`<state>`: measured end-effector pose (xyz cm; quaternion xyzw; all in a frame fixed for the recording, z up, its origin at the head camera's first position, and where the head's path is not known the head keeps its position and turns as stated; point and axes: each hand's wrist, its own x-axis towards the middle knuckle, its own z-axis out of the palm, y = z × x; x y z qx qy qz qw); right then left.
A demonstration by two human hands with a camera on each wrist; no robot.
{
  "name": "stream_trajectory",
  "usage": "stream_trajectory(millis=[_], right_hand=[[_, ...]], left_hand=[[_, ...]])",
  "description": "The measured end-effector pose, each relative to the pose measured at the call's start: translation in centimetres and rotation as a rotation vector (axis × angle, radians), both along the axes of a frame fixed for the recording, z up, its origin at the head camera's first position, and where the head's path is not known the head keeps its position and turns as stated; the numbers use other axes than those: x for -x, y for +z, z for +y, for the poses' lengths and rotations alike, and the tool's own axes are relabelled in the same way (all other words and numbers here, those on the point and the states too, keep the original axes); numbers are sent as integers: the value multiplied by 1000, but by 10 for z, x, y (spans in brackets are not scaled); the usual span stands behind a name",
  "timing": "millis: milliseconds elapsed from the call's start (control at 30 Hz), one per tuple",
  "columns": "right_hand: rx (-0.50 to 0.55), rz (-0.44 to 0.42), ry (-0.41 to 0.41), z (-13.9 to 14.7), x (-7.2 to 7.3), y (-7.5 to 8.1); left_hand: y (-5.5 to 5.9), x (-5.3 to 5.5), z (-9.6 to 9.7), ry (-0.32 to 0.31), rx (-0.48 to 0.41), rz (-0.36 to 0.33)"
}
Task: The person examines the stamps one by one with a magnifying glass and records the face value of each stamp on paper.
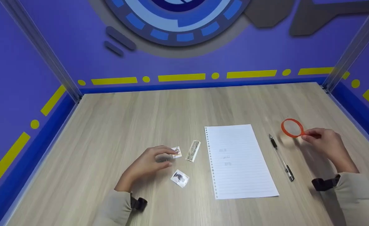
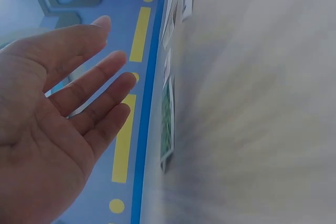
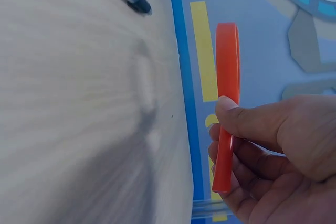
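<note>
My right hand (image 1: pixel 327 146) pinches the handle of a red-orange magnifying glass (image 1: pixel 292 128) between thumb and fingers. In the right wrist view the magnifying glass (image 3: pixel 227 66) is seen edge-on, raised off the table above its shadow. My left hand (image 1: pixel 150 161) is held over the table with loosely bent fingers and nothing in its grasp. Close to its fingertips lie a small stamp-like picture (image 1: pixel 177 153), a long narrow one (image 1: pixel 193 151) and one with a dark figure (image 1: pixel 180 178). A green-faced piece (image 2: pixel 167 121) shows in the left wrist view.
A lined sheet of paper (image 1: pixel 240 175) with faint marks lies in the middle of the wooden table (image 1: pixel 124 116). Between the sheet and my right hand lies a clear pen with black ends (image 1: pixel 281 158). Blue-purple panels (image 1: pixel 184 66) wall in the back and sides.
</note>
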<state>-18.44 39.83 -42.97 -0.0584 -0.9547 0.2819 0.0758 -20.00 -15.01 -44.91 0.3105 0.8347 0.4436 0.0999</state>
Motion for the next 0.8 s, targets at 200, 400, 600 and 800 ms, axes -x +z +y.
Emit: stream_trajectory(millis=[200, 400, 600, 800], right_hand=[[6, 6, 13, -12, 2, 0], [17, 23, 45, -18, 2, 1], [34, 32, 84, -24, 3, 5], [59, 9, 116, -35, 3, 11]], left_hand=[[-1, 1, -13, 47, 28, -9], [1, 2, -25, 90, 49, 3], [-1, 3, -34, 105, 39, -1], [-6, 4, -41, 132, 58, -29]])
